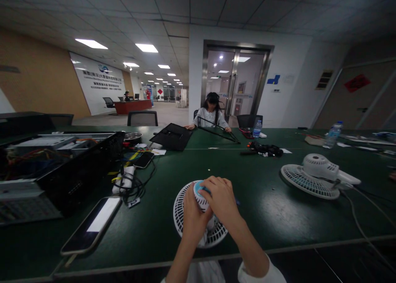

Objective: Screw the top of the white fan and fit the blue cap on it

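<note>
A small white fan (178, 211) lies on the green table in front of me, its round grille facing down. Its motor housing, with a light-blue round end (199, 186), points up. My left hand (194, 215) is wrapped round the left side of that housing. From the right, my right hand (223, 198) is closed over the housing, thumb and fingers at the blue end. A dark-blue bit shows beside the right hand, but I cannot tell what it belongs to. My fingers hide much of the housing and the fan's neck.
A phone (91, 225), cables (136, 186) and an open computer case (83, 171) are on the left. Another white fan (312, 180) lies at right with its cord trailing. Across the table a person (212, 114) holds a black frame (216, 132) beside a black panel (173, 137).
</note>
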`<state>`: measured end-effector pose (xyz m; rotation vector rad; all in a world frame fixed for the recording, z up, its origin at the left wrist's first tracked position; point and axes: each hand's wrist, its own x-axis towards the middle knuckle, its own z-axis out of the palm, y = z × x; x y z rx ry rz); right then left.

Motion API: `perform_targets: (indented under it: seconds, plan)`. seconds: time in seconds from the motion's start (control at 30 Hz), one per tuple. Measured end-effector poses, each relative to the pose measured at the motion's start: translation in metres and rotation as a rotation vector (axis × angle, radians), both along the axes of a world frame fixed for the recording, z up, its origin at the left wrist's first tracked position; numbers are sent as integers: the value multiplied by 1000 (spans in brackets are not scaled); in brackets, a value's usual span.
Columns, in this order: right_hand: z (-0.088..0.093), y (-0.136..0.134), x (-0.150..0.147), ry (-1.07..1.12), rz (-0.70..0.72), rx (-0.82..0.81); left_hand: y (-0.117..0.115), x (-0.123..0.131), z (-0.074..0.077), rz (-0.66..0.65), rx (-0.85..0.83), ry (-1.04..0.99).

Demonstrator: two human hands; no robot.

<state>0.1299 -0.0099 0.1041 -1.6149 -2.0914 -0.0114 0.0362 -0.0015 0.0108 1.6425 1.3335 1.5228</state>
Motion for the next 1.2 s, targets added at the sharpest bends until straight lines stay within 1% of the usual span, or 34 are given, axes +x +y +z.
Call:
perform_targets:
  seconds: [0.13,0.27,0.37,0.53,0.67,0.9,1.2]
  plan:
    - [2,-2,-5,-59,-51,18,2,0,-3,-1,11,9]
    - [1,-3,-10,-112,-95,39,3,1,-4,28,22,18]
    - [-1,-3,-12,-152,-104,55,3,1,-3,44,25,27]
    - [-2,-2,-15,-233,-123,88,5,1,-3,23,18,47]
    - [-1,-1,-18,-271,-152,108,4,2,-1,45,26,34]
    - [4,-3,-23,-330,-158,98,2,3,1,54,6,32]
    - [7,1,-31,-387,-145,98,2,2,4,54,52,57]
